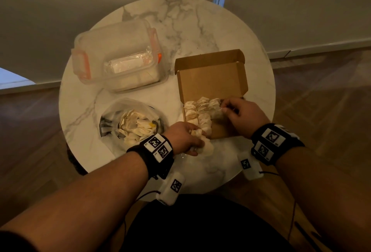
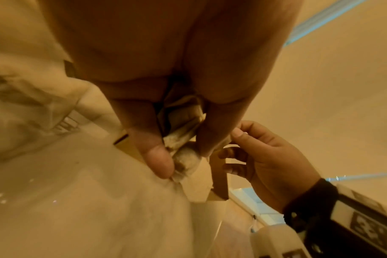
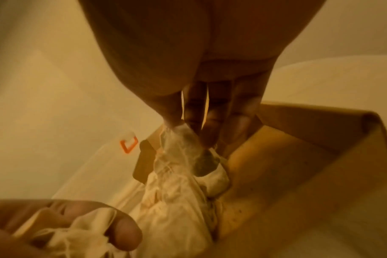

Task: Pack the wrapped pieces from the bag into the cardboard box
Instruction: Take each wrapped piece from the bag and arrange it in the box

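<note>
An open cardboard box [image 1: 210, 75] sits on the right of the round marble table [image 1: 180, 31], its lid standing up at the back. Several cream wrapped pieces [image 1: 197, 112] lie in rows along its left side. My right hand [image 1: 239, 114] is over the box and pinches one wrapped piece [image 3: 181, 139] by its top, above the far row. My left hand [image 1: 186, 138] is at the box's near left corner and grips a bunch of wrapped pieces [image 2: 183, 151]. The clear plastic bag [image 1: 130, 123] lies left of the box with several more pieces inside.
A clear plastic container [image 1: 118, 59] with orange clips stands at the back left of the table. The wooden floor surrounds the small table, and a wall runs behind it. Bare marble shows behind the box and along the table's near edge.
</note>
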`<state>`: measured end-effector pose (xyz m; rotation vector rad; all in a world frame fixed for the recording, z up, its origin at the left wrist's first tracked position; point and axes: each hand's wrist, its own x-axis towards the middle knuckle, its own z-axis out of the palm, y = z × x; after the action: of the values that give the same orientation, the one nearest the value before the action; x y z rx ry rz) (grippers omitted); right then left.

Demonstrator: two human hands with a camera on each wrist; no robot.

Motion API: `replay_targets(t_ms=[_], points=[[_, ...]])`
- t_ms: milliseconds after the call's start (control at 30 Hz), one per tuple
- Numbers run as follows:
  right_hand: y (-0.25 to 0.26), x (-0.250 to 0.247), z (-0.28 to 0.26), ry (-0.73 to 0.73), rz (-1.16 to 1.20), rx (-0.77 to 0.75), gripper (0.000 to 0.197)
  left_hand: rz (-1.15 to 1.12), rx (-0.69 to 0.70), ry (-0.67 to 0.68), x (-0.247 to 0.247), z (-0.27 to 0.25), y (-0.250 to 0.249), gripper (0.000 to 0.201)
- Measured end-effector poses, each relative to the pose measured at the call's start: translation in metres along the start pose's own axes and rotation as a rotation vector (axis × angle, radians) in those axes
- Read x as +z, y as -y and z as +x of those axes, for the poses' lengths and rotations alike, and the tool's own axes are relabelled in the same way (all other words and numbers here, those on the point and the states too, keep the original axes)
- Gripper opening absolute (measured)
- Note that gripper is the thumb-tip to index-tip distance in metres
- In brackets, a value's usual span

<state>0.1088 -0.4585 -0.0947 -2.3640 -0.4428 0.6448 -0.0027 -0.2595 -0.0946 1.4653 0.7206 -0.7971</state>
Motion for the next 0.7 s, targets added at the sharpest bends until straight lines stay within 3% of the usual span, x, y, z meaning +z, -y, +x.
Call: replay_targets(t_ms=[100,200,400,700], points=[[-0.005,0.011,0.005,0.082,-0.071,-0.032,0.010,0.233,-0.039,-0.003,-0.002,0.006,0.003,0.049],[-0.007,0.021,0.012,0.106,-0.085,-0.009,0.010,0.434,-0.025,-0.018,-0.004,0.007,0.002,0.049],[-0.008,0.031,0.019,-0.086,0.041,0.106,0.016,0.491,-0.003,-0.059,-0.008,0.008,0.001,0.046],[-0.013,0.034,-0.001,-0.143,0.100,0.158,0.015,0.532,0.024,-0.089,-0.011,0.011,0.001,0.038]])
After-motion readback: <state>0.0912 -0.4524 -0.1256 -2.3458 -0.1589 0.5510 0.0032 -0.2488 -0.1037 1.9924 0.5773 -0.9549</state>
